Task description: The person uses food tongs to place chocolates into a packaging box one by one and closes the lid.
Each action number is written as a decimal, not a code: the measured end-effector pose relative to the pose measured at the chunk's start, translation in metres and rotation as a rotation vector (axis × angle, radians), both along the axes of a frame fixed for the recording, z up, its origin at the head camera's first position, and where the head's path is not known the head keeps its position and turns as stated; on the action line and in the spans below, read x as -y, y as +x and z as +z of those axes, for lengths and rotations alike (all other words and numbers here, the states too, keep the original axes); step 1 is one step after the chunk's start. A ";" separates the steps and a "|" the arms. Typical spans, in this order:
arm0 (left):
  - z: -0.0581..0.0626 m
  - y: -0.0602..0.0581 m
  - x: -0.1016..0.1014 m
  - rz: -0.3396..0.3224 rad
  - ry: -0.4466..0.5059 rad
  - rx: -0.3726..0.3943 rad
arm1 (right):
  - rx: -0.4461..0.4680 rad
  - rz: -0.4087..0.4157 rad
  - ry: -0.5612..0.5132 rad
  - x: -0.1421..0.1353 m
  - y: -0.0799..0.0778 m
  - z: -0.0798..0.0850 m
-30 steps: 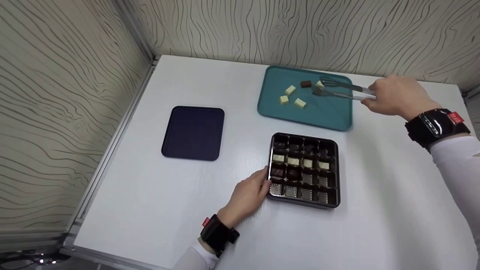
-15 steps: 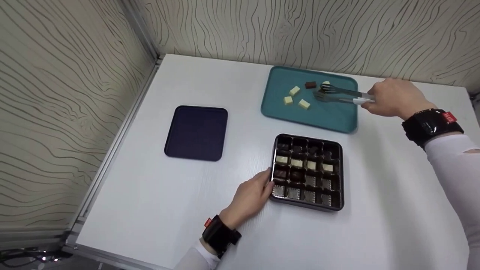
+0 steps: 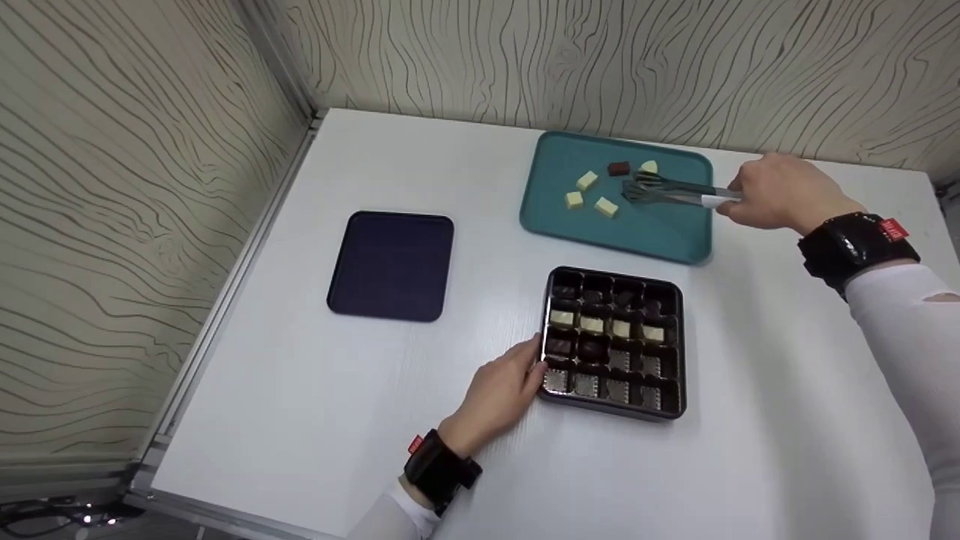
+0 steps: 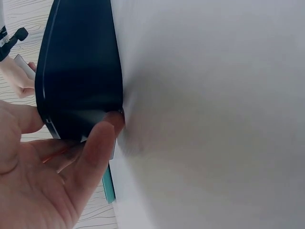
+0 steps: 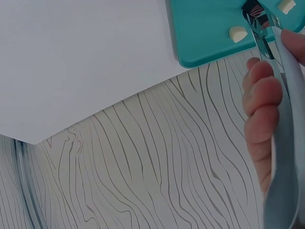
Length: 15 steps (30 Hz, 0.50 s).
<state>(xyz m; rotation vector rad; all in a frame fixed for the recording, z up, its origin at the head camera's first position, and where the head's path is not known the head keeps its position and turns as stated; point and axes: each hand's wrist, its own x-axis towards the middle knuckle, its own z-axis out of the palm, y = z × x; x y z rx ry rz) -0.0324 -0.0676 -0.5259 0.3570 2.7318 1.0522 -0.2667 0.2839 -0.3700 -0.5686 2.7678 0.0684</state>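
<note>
In the head view my left hand (image 3: 499, 394) grips the lower left corner of a dark chocolate box (image 3: 613, 341); the left wrist view shows its thumb at the rim and fingers against the side wall. The box's divided insert holds dark chocolates in its back row, white ones (image 3: 621, 328) behind two brown ones, and bare cups in front. My right hand (image 3: 776, 191) holds serving tongs (image 3: 675, 191) over a teal tray (image 3: 675, 240), their tips close together. A dark striped chocolate (image 5: 252, 8) shows at the tips in the right wrist view; whether they grip it, I cannot tell.
Several white chocolates (image 3: 606, 207) and a reddish-brown one (image 3: 619, 169) lie on the teal tray around the tong tips. A square navy lid (image 3: 391, 266) lies on the white table (image 3: 300, 405) at left. A patterned wall (image 3: 480, 60) stands right behind the tray.
The tong tips have drawn together, and my right hand has shifted slightly left. My left hand still grips the box. The whole head view has shifted a little.
</note>
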 end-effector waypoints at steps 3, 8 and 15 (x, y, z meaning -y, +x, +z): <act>0.000 0.001 -0.002 -0.001 0.005 0.011 | -0.023 0.018 0.002 -0.008 0.015 0.008; 0.000 0.001 -0.001 0.007 0.019 0.003 | -0.055 0.042 0.011 -0.018 0.057 0.026; 0.001 0.003 0.000 0.017 0.053 0.028 | -0.100 0.132 -0.022 -0.025 0.135 0.041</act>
